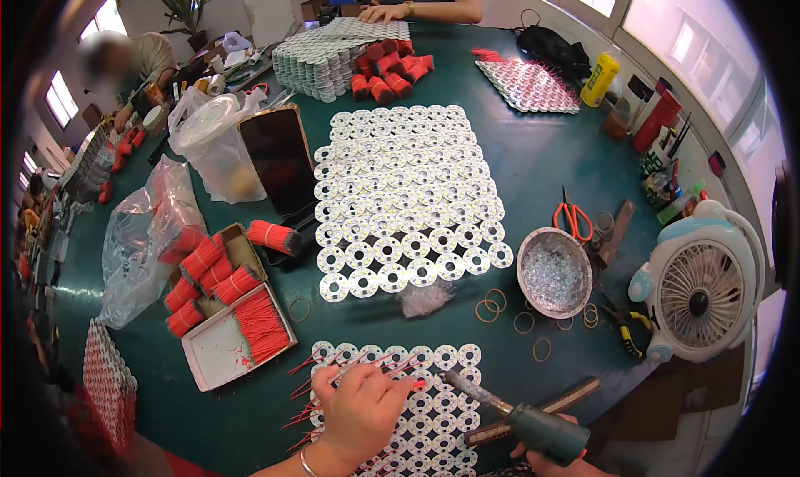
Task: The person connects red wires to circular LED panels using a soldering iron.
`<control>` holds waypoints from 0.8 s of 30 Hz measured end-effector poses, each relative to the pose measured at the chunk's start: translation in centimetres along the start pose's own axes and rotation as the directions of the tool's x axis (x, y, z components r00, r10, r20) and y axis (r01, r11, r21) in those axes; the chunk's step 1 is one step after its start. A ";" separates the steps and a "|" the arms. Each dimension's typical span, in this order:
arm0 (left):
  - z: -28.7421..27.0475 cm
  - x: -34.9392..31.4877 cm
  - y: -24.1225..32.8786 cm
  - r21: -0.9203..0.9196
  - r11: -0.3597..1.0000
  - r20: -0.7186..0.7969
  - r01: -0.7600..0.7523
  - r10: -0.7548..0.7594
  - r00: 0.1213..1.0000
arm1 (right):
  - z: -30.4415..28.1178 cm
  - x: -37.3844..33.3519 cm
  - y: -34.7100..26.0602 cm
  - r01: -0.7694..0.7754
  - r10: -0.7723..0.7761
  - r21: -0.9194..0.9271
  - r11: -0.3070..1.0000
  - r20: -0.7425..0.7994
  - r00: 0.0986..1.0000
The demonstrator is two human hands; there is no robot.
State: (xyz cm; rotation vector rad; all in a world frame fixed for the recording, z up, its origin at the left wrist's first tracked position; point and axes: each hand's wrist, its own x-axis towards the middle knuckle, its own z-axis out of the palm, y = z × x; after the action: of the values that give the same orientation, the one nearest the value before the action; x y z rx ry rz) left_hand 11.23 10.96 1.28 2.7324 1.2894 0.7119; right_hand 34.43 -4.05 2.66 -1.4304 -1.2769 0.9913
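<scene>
In front of me lies a panel of round white LED boards (446, 402), with red wires on its left rows. My left hand (358, 406) is over this panel, its fingers pinched on a red wire (419, 385). My right hand (558, 462) grips a soldering iron (546, 434) with a green body, its tip pointing left close to the pinched wire. Under the iron is a brown bar (575, 399) beside the panel. At left, an open box (200, 356) holds loose red wires (262, 325) and bundles of red wire (237, 285).
A stack of LED panels (408, 189) stands ahead, with a phone (279, 164) left of it. To the right are a metal bowl (521, 264) of clear bits, orange-handled scissors (573, 220), pliers (629, 331) and a fan (700, 285). Another person's hand (386, 13) rests on a far stack.
</scene>
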 end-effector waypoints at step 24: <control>0.6 -0.3 -0.3 -0.101 0.994 0.006 -0.048 0.049 0.999 | 1.2 0.9 -0.7 0.206 -0.177 -0.433 0.877 0.107 0.978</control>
State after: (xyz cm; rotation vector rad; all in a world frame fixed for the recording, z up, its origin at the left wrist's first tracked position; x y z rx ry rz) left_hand 11.06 10.99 0.57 2.6919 1.1556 0.7471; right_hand 33.18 -3.04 3.11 -1.5772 -1.7366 0.6370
